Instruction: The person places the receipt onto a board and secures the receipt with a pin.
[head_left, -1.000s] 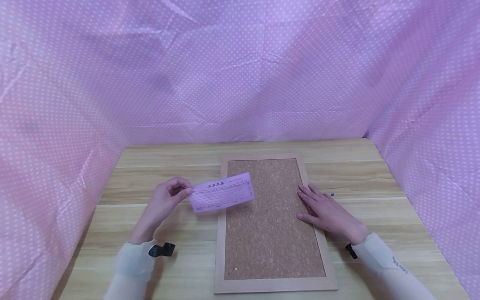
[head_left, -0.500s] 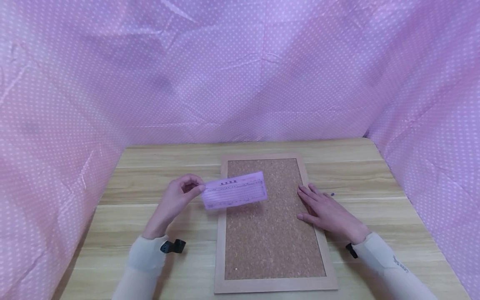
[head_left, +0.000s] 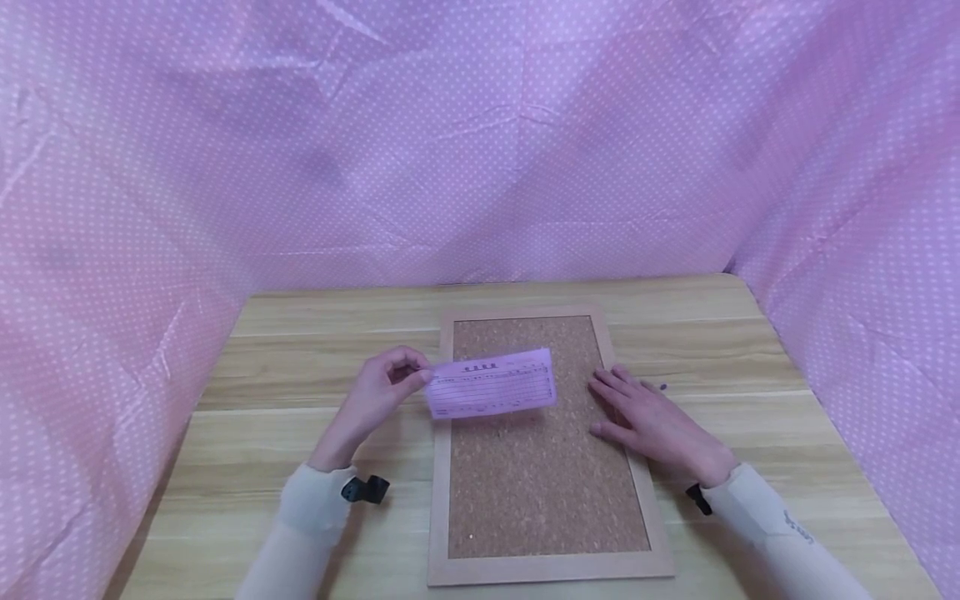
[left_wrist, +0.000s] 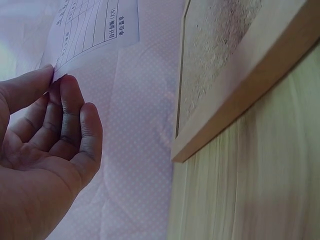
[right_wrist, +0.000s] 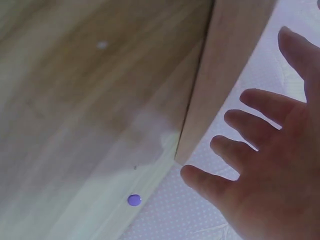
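Observation:
Between thumb and fingertips my left hand [head_left: 378, 396] pinches one corner of a pink printed form slip [head_left: 491, 385]. The slip hangs above the upper left part of a cork board [head_left: 547, 483] with a pale wooden frame, which lies on the table. In the left wrist view, the slip [left_wrist: 95, 30] shows ruled lines and printed characters. My right hand [head_left: 652, 421], fingers straight and spread, is at the right side of the board's frame and holds nothing. A small purple round thing [right_wrist: 134, 200] lies on the table beyond that hand.
The wooden table [head_left: 315, 333] is enclosed by pink dotted cloth [head_left: 480, 167] at the back and both sides. A tiny light speck [head_left: 471, 537] shows on the cork near its lower left corner. Black wrist straps [head_left: 365, 489] sit over the pale sleeves.
My left hand has moved to the right with the slip, bringing more of it over the cork. The right hand has stayed nearly still at the frame.

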